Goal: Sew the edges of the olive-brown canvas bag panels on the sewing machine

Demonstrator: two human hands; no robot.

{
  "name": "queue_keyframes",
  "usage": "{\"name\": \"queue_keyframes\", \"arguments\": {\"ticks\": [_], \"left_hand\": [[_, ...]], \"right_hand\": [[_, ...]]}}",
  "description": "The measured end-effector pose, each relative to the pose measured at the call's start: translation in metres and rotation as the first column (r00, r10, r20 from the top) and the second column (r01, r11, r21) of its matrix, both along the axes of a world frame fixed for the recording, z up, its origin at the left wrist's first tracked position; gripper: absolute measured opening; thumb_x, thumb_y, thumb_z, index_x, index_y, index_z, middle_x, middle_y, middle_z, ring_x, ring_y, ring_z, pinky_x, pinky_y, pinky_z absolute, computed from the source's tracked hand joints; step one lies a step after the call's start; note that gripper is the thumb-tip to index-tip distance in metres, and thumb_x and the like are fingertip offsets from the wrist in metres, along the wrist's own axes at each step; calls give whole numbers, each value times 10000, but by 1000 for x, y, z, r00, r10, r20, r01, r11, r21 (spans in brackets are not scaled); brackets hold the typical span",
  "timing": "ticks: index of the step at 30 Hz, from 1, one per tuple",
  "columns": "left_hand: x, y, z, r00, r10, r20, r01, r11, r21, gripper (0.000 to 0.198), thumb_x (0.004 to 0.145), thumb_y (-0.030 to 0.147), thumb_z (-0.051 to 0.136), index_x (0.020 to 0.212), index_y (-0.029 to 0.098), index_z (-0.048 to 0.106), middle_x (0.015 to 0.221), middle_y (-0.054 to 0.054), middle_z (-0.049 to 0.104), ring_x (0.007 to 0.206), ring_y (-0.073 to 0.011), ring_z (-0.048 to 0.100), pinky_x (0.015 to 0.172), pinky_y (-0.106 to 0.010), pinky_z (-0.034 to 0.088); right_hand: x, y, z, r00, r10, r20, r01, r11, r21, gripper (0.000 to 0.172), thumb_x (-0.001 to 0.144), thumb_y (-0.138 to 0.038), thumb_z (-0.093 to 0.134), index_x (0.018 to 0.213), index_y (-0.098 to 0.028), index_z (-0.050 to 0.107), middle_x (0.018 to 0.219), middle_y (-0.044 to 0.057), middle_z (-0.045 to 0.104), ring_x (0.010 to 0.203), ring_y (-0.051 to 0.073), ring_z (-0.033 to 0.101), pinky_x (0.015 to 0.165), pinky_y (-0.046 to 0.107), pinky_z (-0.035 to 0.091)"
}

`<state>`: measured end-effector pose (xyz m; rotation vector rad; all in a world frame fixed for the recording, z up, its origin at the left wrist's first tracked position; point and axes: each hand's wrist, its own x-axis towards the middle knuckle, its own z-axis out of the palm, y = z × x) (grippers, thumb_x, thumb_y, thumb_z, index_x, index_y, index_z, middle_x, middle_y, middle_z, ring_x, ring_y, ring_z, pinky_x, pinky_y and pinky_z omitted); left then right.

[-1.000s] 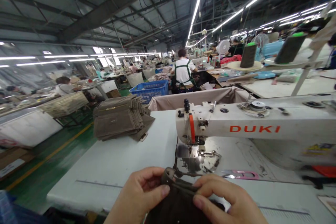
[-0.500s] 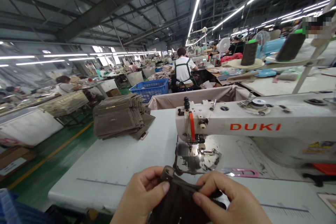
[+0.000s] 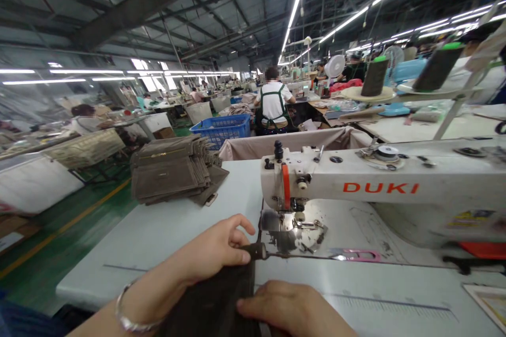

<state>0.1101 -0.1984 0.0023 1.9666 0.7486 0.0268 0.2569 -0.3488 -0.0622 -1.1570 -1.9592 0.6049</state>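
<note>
A dark brown fabric piece (image 3: 213, 300) lies on the white sewing table (image 3: 118, 258) close to me, with a small dark tab (image 3: 256, 251) at its top corner. My left hand (image 3: 213, 248) grips that corner between thumb and fingers, and a silver bracelet (image 3: 132, 321) circles its wrist. My right hand (image 3: 294, 309) lies against the fabric's right edge, its thumb hidden. Just beyond the tab stands the needle and presser foot (image 3: 291, 208) of a white DUKI sewing machine (image 3: 379, 188).
A stack of brown fabric pieces (image 3: 169, 170) sits on the table's far left. A pink plastic part (image 3: 358, 255) lies right of the needle plate. Thread cones (image 3: 374, 77) stand behind the machine. Beyond are a blue basket (image 3: 221, 130) and a co-worker (image 3: 272, 102).
My left hand has moved left and away from the right hand, showing its wrist. My right hand has dropped lower in view. The fabric now runs straighter toward me, and the whole view has shifted slightly.
</note>
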Motion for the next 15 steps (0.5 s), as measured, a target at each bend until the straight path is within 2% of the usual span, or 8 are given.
{"name": "queue_keyframes", "arguments": {"ticks": [2, 4, 6, 9, 11, 15], "left_hand": [[24, 17, -22, 998, 31, -53, -20, 980, 199, 340, 704, 80, 596, 1025, 167, 527, 754, -1, 653, 689, -175, 612, 612, -255, 436], [51, 32, -45, 995, 90, -32, -73, 933, 353, 354, 694, 48, 598, 1026, 159, 547, 813, -31, 656, 785, -215, 620, 707, -318, 454], [75, 43, -62, 992, 129, 13, -119, 864, 489, 337, 717, 56, 612, 1036, 156, 566, 963, -85, 659, 964, -268, 594, 844, -398, 439], [95, 50, -78, 989, 125, 83, -150, 767, 625, 245, 787, 103, 614, 1025, 157, 602, 1169, -131, 614, 1189, -320, 481, 996, -471, 362], [98, 50, -84, 991, 89, 102, -135, 728, 672, 175, 860, 133, 559, 1019, 164, 626, 1166, -124, 625, 1173, -306, 504, 1001, -454, 376], [99, 51, -96, 993, 48, 106, -110, 694, 711, 232, 928, 132, 445, 1026, 162, 653, 1068, -116, 675, 996, -268, 616, 883, -388, 474]], "right_hand": [[2, 20, -14, 943, -127, 307, 126, 992, 22, 366, 844, -70, 603, 1154, -263, 640, 950, -20, 679, 825, 107, 655, 745, 146, 495], [13, 42, -26, 856, -235, 460, 234, 970, 61, 204, 863, -74, 584, 982, -203, 688, 870, 17, 669, 812, 161, 644, 755, 226, 511], [29, 58, -32, 803, -305, 513, 295, 950, 104, 136, 882, -100, 571, 882, -161, 692, 901, 71, 652, 889, 225, 620, 809, 319, 505], [54, 66, -33, 749, -341, 568, 313, 938, 150, 139, 877, -87, 556, 868, -141, 684, 1005, 108, 630, 971, 258, 586, 848, 365, 485], [64, 64, -32, 737, -320, 595, 288, 945, 153, 146, 868, -72, 554, 887, -146, 678, 982, 91, 637, 926, 231, 596, 825, 337, 490], [71, 58, -36, 734, -297, 611, 260, 954, 152, 134, 879, -98, 552, 925, -156, 664, 961, 64, 643, 902, 206, 601, 823, 319, 495]]}}
